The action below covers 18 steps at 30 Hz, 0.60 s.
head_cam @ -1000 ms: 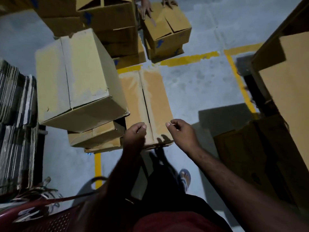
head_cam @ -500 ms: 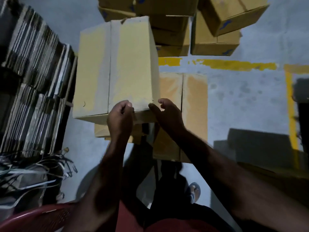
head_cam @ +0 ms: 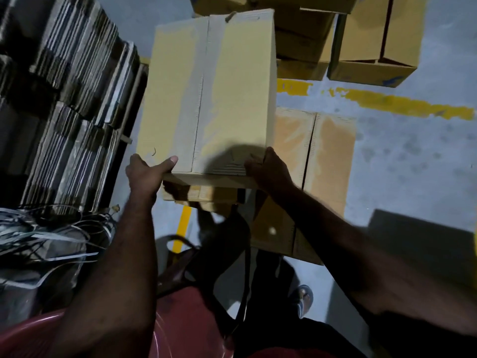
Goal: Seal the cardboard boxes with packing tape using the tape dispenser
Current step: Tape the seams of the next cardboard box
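Observation:
A tall pale cardboard box (head_cam: 211, 94) with a taped centre seam stands on top of lower boxes in the middle of the view. My left hand (head_cam: 147, 174) grips its near left corner, thumb on the top face. My right hand (head_cam: 268, 169) grips its near right corner, fingers curled round the edge. A second closed box (head_cam: 322, 161) lies lower on the floor to the right, partly behind my right arm. No tape dispenser is in view.
Stacks of flattened cardboard (head_cam: 56, 104) fill the left side, with loose strapping bands (head_cam: 51, 236) below them. More boxes (head_cam: 374, 37) stand at the back. Yellow floor lines (head_cam: 397, 103) cross the grey floor. A red plastic chair (head_cam: 180, 319) is under me.
The view has swung left onto the tall box. Both hands moved from the low box to the tall box and spread out to grip its two near corners.

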Each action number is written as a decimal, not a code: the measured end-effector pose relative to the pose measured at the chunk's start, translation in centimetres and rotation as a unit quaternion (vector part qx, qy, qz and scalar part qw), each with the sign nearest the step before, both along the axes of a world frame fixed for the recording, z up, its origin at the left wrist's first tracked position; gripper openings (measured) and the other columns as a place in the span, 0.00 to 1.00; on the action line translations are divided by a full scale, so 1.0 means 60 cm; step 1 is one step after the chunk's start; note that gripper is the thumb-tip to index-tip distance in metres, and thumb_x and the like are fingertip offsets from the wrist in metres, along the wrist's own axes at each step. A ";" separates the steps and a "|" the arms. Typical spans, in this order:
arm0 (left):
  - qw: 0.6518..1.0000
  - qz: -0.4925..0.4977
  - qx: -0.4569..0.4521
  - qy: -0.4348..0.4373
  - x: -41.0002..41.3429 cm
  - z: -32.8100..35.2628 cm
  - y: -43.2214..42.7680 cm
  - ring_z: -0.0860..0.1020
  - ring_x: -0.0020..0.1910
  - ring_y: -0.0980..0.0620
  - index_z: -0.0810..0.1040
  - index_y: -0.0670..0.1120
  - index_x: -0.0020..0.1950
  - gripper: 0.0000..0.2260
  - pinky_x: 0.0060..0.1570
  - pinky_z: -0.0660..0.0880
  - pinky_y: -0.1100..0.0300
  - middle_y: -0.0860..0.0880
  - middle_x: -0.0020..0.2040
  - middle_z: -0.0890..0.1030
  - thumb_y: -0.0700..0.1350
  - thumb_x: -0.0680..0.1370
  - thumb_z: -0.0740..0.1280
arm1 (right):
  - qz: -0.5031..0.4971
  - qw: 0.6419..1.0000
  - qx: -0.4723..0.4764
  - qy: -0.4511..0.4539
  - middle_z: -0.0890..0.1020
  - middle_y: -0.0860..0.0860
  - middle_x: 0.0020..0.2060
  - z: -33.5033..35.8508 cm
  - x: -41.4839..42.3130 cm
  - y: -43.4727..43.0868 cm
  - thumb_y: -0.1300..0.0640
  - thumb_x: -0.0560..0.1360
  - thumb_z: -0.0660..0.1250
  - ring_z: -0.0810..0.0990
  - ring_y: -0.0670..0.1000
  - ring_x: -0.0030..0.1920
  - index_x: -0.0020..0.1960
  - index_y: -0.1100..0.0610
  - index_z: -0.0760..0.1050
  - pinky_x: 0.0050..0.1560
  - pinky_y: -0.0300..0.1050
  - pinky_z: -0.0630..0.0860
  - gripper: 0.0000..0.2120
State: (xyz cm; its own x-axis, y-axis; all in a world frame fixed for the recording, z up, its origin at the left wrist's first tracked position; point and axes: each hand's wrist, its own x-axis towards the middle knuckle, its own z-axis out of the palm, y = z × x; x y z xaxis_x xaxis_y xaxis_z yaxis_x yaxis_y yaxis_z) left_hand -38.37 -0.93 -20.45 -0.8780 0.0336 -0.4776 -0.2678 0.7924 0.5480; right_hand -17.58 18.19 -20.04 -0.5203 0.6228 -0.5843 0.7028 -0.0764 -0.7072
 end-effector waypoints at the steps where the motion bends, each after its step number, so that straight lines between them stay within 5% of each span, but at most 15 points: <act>1: 1.000 0.006 0.014 0.011 -0.001 0.002 -0.003 0.70 0.70 0.43 0.63 0.42 0.77 0.59 0.69 0.70 0.46 0.41 0.73 0.68 0.69 0.54 0.78 | -0.001 1.000 0.006 -0.005 0.79 0.60 0.57 0.001 0.002 0.001 0.49 0.77 0.67 0.77 0.56 0.50 0.61 0.61 0.68 0.43 0.43 0.67 0.21; 6: 0.994 0.042 0.098 0.025 0.017 0.016 -0.022 0.80 0.61 0.50 0.76 0.50 0.69 0.46 0.62 0.77 0.49 0.48 0.66 0.79 0.67 0.56 0.83 | -0.038 0.998 0.048 0.014 0.82 0.54 0.55 0.038 0.047 0.064 0.48 0.72 0.71 0.80 0.57 0.54 0.62 0.57 0.73 0.47 0.45 0.75 0.23; 9: 0.968 0.059 0.243 -0.004 0.072 0.073 0.012 0.84 0.55 0.50 0.83 0.46 0.58 0.19 0.58 0.79 0.53 0.48 0.55 0.86 0.50 0.70 0.80 | -0.083 0.991 0.042 0.091 0.84 0.45 0.55 0.087 0.079 0.113 0.41 0.63 0.74 0.82 0.48 0.56 0.63 0.51 0.76 0.60 0.52 0.78 0.31; 10: 0.958 0.081 0.277 -0.004 0.090 0.085 0.026 0.84 0.55 0.51 0.82 0.46 0.59 0.18 0.59 0.79 0.53 0.48 0.55 0.86 0.47 0.71 0.79 | -0.090 0.988 0.036 0.118 0.83 0.44 0.56 0.104 0.088 0.124 0.41 0.62 0.75 0.81 0.47 0.57 0.65 0.50 0.76 0.62 0.54 0.77 0.33; 13: 0.943 0.129 0.305 -0.002 0.140 0.124 0.064 0.80 0.61 0.51 0.70 0.41 0.75 0.37 0.67 0.75 0.50 0.45 0.66 0.79 0.50 0.70 0.80 | -0.086 0.983 0.063 0.151 0.83 0.43 0.56 0.155 0.120 0.141 0.45 0.62 0.77 0.81 0.46 0.57 0.64 0.48 0.73 0.62 0.56 0.76 0.33; 16: 0.943 0.101 0.318 -0.013 0.172 0.164 0.095 0.80 0.62 0.51 0.69 0.43 0.76 0.46 0.67 0.75 0.48 0.46 0.66 0.79 0.59 0.64 0.81 | -0.060 0.976 0.169 0.124 0.74 0.46 0.66 0.212 0.167 0.144 0.43 0.59 0.80 0.72 0.45 0.68 0.74 0.43 0.63 0.69 0.49 0.70 0.48; 18: 0.946 0.039 0.321 -0.008 0.190 0.193 0.112 0.78 0.65 0.51 0.72 0.48 0.75 0.48 0.67 0.75 0.47 0.47 0.68 0.78 0.66 0.60 0.80 | -0.041 0.966 0.236 0.094 0.70 0.51 0.69 0.250 0.207 0.143 0.49 0.61 0.81 0.70 0.47 0.68 0.73 0.42 0.67 0.69 0.41 0.66 0.44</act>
State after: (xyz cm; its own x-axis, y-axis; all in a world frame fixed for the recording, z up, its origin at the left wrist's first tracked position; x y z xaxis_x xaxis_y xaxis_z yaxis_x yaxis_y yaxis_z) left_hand -26.96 5.80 -8.86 -0.8822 0.2571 -0.3944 -0.3246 0.2746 0.9051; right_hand -5.17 26.76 -5.05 -0.5264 0.8409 -0.1255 0.5644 0.2352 -0.7913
